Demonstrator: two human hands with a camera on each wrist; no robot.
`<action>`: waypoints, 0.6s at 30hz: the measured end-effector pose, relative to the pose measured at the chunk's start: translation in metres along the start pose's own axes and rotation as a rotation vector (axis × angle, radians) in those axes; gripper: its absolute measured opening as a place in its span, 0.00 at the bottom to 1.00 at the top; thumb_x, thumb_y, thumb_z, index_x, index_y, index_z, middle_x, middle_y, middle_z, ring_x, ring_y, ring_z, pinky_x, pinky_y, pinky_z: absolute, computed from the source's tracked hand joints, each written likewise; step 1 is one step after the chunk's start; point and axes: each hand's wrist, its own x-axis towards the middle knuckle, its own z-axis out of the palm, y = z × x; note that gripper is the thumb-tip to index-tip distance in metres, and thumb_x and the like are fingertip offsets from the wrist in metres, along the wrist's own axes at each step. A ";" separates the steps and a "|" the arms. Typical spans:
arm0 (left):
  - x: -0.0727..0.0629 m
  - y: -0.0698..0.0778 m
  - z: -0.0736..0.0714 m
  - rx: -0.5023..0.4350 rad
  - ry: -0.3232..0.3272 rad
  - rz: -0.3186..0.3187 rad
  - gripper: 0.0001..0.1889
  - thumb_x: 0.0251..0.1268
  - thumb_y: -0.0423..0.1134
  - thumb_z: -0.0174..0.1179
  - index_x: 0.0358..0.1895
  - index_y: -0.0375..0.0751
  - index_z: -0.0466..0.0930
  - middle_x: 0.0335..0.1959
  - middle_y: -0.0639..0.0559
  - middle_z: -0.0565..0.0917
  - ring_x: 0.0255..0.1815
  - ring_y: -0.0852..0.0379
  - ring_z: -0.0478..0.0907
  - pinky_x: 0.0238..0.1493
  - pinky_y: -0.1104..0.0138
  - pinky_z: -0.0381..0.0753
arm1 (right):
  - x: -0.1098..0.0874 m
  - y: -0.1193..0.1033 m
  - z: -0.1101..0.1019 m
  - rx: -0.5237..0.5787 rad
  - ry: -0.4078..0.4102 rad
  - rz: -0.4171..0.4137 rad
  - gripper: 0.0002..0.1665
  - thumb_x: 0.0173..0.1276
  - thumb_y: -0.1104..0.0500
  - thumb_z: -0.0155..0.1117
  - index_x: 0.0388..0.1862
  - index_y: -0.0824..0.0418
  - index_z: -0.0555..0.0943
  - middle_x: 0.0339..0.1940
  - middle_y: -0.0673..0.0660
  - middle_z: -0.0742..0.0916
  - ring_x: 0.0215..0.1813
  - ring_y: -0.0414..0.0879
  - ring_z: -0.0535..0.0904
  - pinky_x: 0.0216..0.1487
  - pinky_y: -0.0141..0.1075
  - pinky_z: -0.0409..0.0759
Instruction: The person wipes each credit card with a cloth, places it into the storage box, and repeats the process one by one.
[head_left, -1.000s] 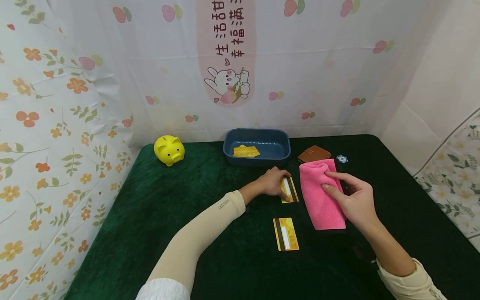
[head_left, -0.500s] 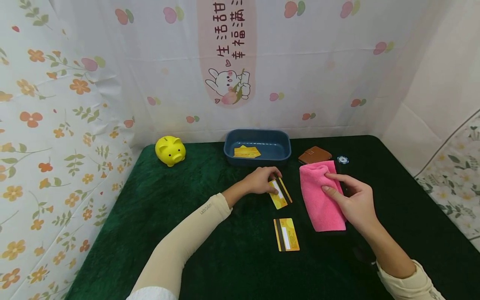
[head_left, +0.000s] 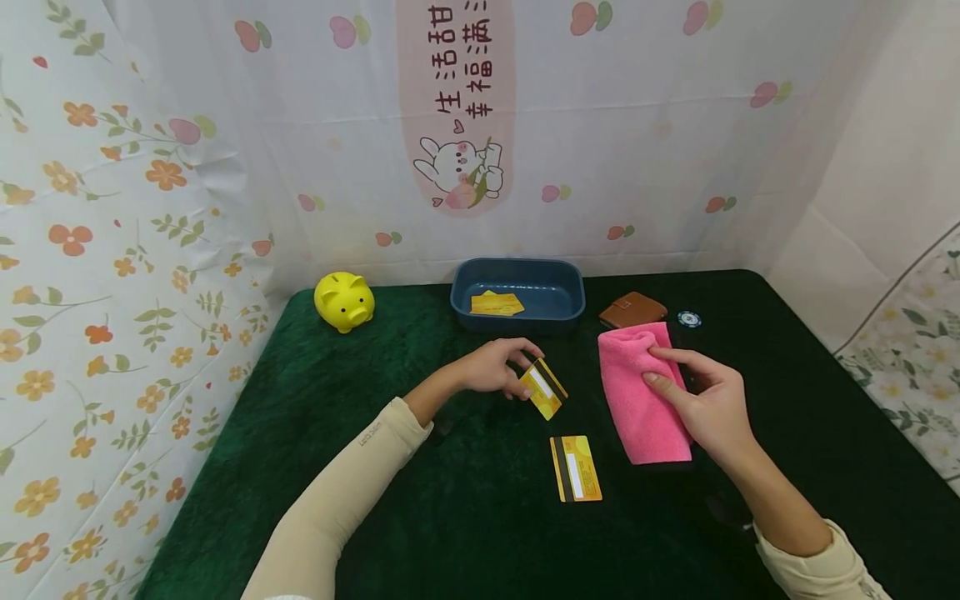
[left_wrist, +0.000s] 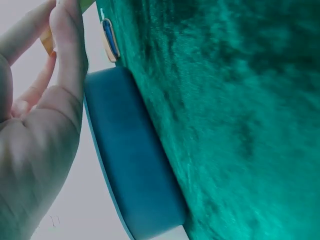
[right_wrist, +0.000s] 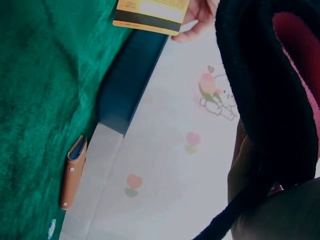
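My left hand (head_left: 491, 367) pinches a yellow bank card (head_left: 544, 400) by its left edge, above the green cloth in front of the blue tray (head_left: 517, 323). The card's dark stripe and white strip show, also in the right wrist view. In my right hand (head_left: 708, 404) is a folded pink towel (head_left: 637, 421), gripped between thumb and fingers near its top. Up close in the right wrist view, the towel's folds (right_wrist: 270, 95) look nearly black with pink inside. A second yellow card (head_left: 588, 471) lies flat below the held one.
Several yellow cards (head_left: 497, 305) lie in the tray's left part. Right of the tray are a brown wallet (head_left: 634, 309) and a poker chip (head_left: 689, 319). A yellow piggy bank (head_left: 344, 302) stands at the back left. Patterned curtains (head_left: 322, 142) hang behind and beside the table.
My left hand has lifted the card and drawn it left, away from the towel, with the card turning to a slant. My right hand and the towel have barely moved.
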 end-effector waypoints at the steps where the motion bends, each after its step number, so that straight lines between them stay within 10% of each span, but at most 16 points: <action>1: -0.003 0.000 -0.001 -0.026 -0.010 0.001 0.33 0.60 0.26 0.68 0.69 0.35 0.65 0.57 0.39 0.80 0.38 0.53 0.86 0.38 0.59 0.87 | 0.000 0.000 0.000 0.002 -0.004 -0.003 0.18 0.68 0.69 0.65 0.57 0.68 0.81 0.44 0.37 0.83 0.34 0.38 0.81 0.33 0.28 0.82; 18: -0.035 -0.002 0.013 -0.192 0.039 0.115 0.33 0.58 0.23 0.68 0.65 0.30 0.63 0.51 0.41 0.82 0.44 0.52 0.86 0.47 0.61 0.85 | -0.002 -0.001 0.009 0.037 -0.080 0.007 0.17 0.69 0.68 0.64 0.56 0.67 0.81 0.43 0.40 0.83 0.32 0.41 0.82 0.30 0.32 0.84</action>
